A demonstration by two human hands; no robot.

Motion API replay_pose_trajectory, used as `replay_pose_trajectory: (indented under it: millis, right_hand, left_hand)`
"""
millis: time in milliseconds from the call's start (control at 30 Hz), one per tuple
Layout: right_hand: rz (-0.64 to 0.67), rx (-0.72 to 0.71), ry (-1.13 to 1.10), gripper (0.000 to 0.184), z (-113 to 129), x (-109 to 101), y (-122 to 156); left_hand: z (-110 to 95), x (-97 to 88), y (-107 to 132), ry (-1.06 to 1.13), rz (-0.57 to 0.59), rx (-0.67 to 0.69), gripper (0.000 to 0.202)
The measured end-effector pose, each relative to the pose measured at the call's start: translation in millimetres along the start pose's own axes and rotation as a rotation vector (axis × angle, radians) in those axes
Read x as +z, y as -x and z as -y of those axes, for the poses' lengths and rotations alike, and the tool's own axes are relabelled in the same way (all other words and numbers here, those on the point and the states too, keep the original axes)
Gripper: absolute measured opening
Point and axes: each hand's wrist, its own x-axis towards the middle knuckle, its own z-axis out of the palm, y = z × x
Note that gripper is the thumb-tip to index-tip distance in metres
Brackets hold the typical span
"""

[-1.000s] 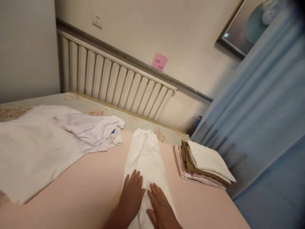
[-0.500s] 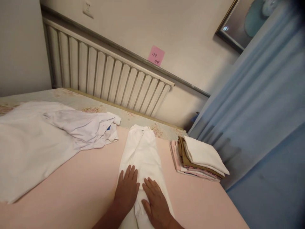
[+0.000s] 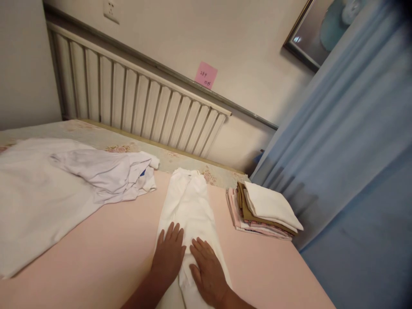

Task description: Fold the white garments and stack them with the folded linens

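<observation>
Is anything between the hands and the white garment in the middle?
Nothing visible: the left hand and right hand lie on the white garment. The folded stack sits apart to the right, the loose white clothes to the left.

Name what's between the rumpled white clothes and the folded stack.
The head view shows a long white garment under the left hand and right hand, pink sheet on either side.

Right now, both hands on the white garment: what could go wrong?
1. Creasing: the white garment shows wrinkles between the left hand and right hand; pressing might set them.
2. Toppling: the stack of folded cloth sits near an edge of the pink sheet; a bump might tip it off.
</observation>
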Motion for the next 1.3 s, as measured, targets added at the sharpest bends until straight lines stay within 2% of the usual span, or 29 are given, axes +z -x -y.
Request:
replay_pose_trajectory:
  millis: [433,567,900,1167,1300]
  right_hand:
    - [-0.003,0.011,-0.011,0.051,-0.7,1.8,0.6]
    - [0.014,0.011,-0.002,0.05,-0.7,2.3,1.1]
    - [-0.004,0.013,0.0,0.05,-2.5,4.1,1.2]
    - [-0.038,0.011,-0.007,0.048,-2.0,3.4,0.1]
    - [-0.024,0.018,-0.003,0.049,-1.4,2.8,-0.3]
  left_hand:
    - [6.2,15.1,3.3,-0.02,-0.096,0.052,0.04]
    - [9.2,15.6,4.2,-0.042,-0.112,0.114,0.04]
    - [1.1,9.7,2.3,0.007,-0.073,0.012,0.039]
    - [1.6,6.3,1.0,-0.004,-0.044,0.015,0.04]
    - [5.1,10.4,2.0,-0.016,-0.059,0.047,0.04]
